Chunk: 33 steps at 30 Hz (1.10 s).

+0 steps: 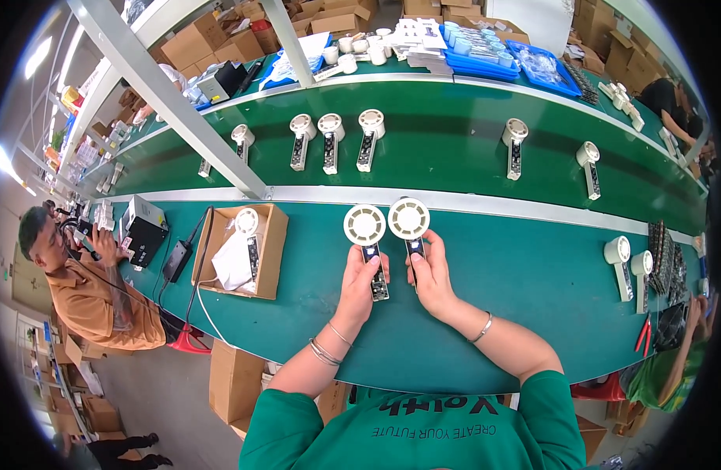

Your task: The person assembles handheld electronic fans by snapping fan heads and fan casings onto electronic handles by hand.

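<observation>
Both fans look light and stiff, probably hard plastic that could be a little slippery, and the bare electronics in the handles seem the fragile part. The safest hold would be along the handle's side edges, with little pressure on the circuit board and none on the slotted face. The left hand [357,276] is closed round the handle of the left fan [364,225], its thumb lying over the front near the neck; the lower end of the board shows below. The right hand [432,280] has its fingers and thumb curled round the handle of the right fan [409,218], covering much of it. The two are held side by side above the green bench [313,329], heads pointing away from the person, so close that I cannot tell whether they touch. Each has a round, off-white head with a ring of slots about a plain centre, and a narrow handle showing dark circuitry.
</observation>
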Available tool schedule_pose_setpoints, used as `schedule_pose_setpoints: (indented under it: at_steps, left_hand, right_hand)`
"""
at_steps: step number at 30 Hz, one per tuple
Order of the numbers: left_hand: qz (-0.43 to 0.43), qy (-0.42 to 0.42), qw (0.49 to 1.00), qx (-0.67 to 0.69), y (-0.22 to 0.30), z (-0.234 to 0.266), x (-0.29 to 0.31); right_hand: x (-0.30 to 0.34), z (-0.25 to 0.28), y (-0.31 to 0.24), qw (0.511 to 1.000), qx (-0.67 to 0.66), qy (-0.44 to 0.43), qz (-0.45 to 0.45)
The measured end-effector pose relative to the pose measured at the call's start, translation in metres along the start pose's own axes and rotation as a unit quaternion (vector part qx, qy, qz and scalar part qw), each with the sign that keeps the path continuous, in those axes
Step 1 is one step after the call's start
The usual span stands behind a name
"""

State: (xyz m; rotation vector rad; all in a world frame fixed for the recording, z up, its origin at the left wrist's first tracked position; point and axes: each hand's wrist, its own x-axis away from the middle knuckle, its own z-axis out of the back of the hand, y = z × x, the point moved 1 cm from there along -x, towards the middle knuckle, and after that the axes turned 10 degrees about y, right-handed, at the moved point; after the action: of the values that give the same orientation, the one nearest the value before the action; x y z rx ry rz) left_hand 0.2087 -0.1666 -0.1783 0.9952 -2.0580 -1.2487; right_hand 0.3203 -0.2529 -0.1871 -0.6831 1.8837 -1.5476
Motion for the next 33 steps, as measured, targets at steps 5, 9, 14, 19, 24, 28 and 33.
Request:
schedule_pose_setpoints:
  at_steps: [5,9,14,19,24,28,33]
  left_hand:
    - [0.001,0.002,1.0,0.019,0.0019,-0.0033,0.0012]
    - [-0.008,0.005,1.0,0.006,0.0003,-0.002,0.0004]
    - [0.005,-0.014,0.999,0.029,0.0013,-0.0023,-0.0006]
    - [-0.007,-0.037,0.998,0.05,0.001,-0.0016,0.0004]
    - [-0.027,-0.044,0.998,0.046,0.0025,-0.0035,0.0022]
    - [-0.029,-0.043,0.998,0.043,0.0029,-0.0049,0.0018]
    - [-0.018,-0.023,0.998,0.057,0.0014,-0.0049,0.0]
  right_hand:
    - [0.0005,0.0021,0.0019,1.0,0.005,-0.002,0.006]
    - [0.001,0.0019,0.0029,1.0,0.009,0.002,0.02]
    - [-0.0001,0.0026,0.0042,0.999,0.012,-0.001,0.037]
    - [0.0012,0.0028,0.0064,0.998,-0.008,0.0,0.056]
    - [0.0018,0.0033,0.0057,0.998,-0.009,0.002,0.069]
    - [0.0016,0.004,0.0052,0.997,-0.015,0.001,0.072]
    - [0.0012,0.0059,0.0068,0.997,-0.012,0.001,0.079]
